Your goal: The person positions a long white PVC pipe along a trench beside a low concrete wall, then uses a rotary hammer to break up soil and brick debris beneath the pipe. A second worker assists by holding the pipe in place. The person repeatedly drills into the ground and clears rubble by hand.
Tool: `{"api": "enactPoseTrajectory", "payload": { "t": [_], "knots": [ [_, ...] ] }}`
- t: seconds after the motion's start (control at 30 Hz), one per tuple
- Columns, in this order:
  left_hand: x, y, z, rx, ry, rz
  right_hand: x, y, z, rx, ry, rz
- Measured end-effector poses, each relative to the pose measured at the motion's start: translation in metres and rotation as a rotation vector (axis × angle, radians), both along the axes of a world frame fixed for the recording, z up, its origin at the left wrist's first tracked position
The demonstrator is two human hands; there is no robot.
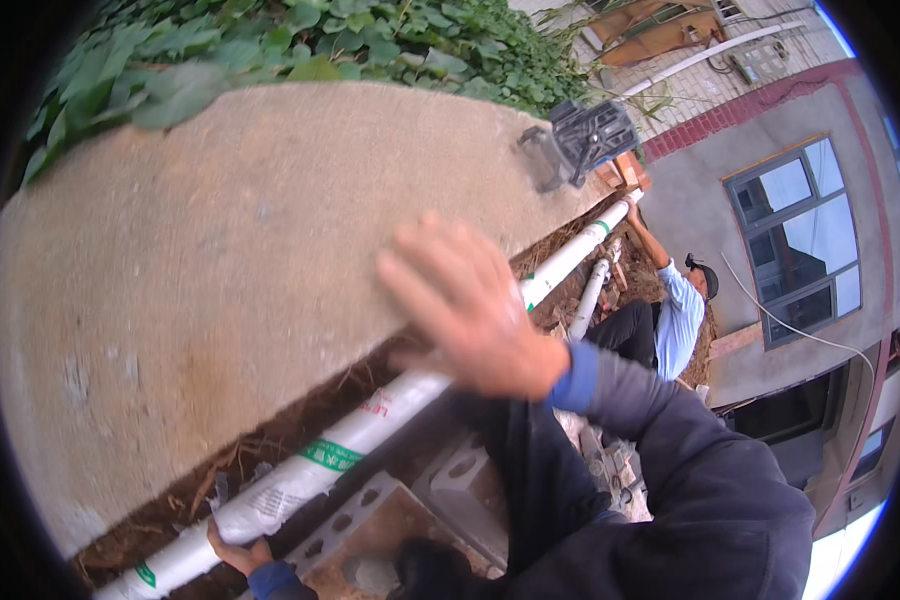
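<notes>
The right hand (460,305) is closest, held over the middle of the pipe (370,415). Its fingers are out straight and blurry, pointing up and a bit left, across the pipe. I can't tell if the palm touches it.

The left hand (238,550) is far down and to the left. It touches the pipe's near edge, close to the low end that we can see. Most of its fingers are hidden, so I can't tell if they wrap around. The two hands are well apart, both along the same pipe.

The pipe is white with green bands. It is long and runs on a slant, from the bottom left up to the top right, just beside the edge of a big slab (190,250). The left hand is nearer to the low end, and the right hand is farther up.

Grey blocks (390,520) with holes sit below the pipe, on the person's side. A black gadget (595,135) is on the far right part of the slab.

Farther off, another person (680,320) has a hand (631,212) at the pipe's far end, near some bricks (630,170). A thinner pipe (590,298) lies close by. Green leaves (370,40) grow past the slab.
</notes>
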State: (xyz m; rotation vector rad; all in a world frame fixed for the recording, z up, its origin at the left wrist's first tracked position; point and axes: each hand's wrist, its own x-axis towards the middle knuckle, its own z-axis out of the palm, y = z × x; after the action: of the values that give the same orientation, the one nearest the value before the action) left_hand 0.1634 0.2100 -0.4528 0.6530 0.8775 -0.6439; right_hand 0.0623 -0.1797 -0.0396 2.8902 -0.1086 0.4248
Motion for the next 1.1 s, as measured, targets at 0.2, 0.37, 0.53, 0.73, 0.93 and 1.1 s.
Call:
{"api": "enactPoseTrajectory", "payload": {
  "t": [0.2, 0.37, 0.53, 0.73, 0.93, 1.1],
  "knots": [
    [-0.001, 0.011, 0.012, 0.074, 0.022, -0.008, 0.020, -0.068, -0.024, -0.029, -0.028, 0.224],
    [-0.011, 0.007, 0.012, 0.183, -0.116, 0.005, 0.022, -0.065, -0.030, -0.102, 0.025, 0.035],
    [-0.009, -0.001, 0.017, 0.139, -0.042, 0.081, 0.022, -0.057, -0.025, -0.084, 0.065, 0.042],
    [-0.003, -0.004, 0.025, 0.109, 0.036, 0.072, 0.012, -0.056, -0.024, -0.148, 0.108, 0.099],
    [-0.001, -0.005, 0.030, 0.213, -0.037, 0.026, 0.007, -0.068, -0.031, -0.123, 0.031, 0.143],
    [0.012, -0.005, 0.036, 0.083, 0.005, 0.052, 0.001, -0.067, -0.031, -0.196, -0.055, 0.189]
  ]
}}
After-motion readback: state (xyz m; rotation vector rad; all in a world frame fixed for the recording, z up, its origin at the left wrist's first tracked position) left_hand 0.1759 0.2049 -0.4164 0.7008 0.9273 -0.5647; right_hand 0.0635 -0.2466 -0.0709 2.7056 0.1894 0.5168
